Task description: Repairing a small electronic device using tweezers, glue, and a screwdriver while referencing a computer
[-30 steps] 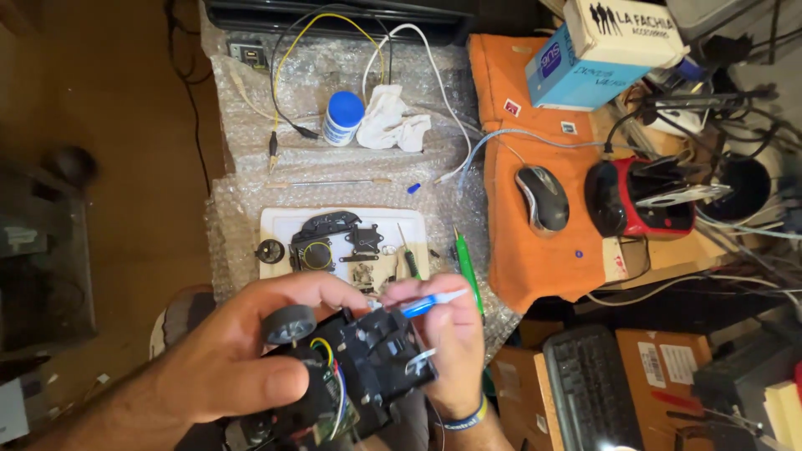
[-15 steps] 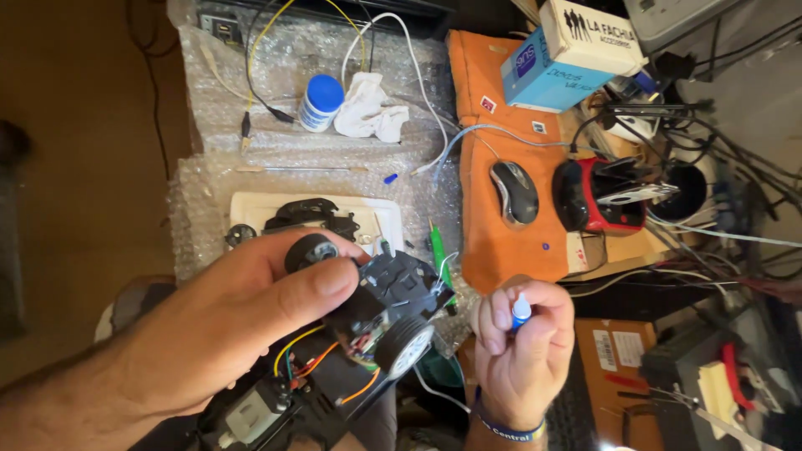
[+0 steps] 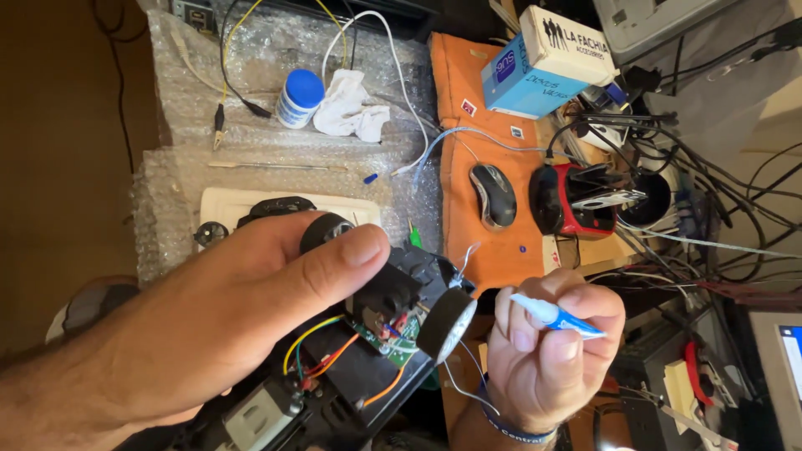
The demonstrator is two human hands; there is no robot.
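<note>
My left hand [image 3: 225, 321] grips a black toy car chassis [image 3: 368, 342], opened up, with coloured wires, a small green circuit board and black wheels showing. The thumb presses over its top near one wheel [image 3: 447, 324]. My right hand [image 3: 543, 355] sits just right of the chassis, fingers curled around a small white and blue glue tube [image 3: 555, 316] whose tip points right, away from the car. A thin white wire loops between the chassis and that hand.
Behind lies bubble wrap [image 3: 276, 159] with a white tray [image 3: 225, 205] of black parts, a blue-capped bottle [image 3: 299, 96], a white cloth [image 3: 351, 104] and clip leads. An orange mat [image 3: 468, 108] holds a mouse [image 3: 493, 194]; boxes, a red holder and tangled cables crowd the right.
The right hand has drawn the glue tube away from the chassis to the right and lower. The left hand has tilted the car up closer to the camera.
</note>
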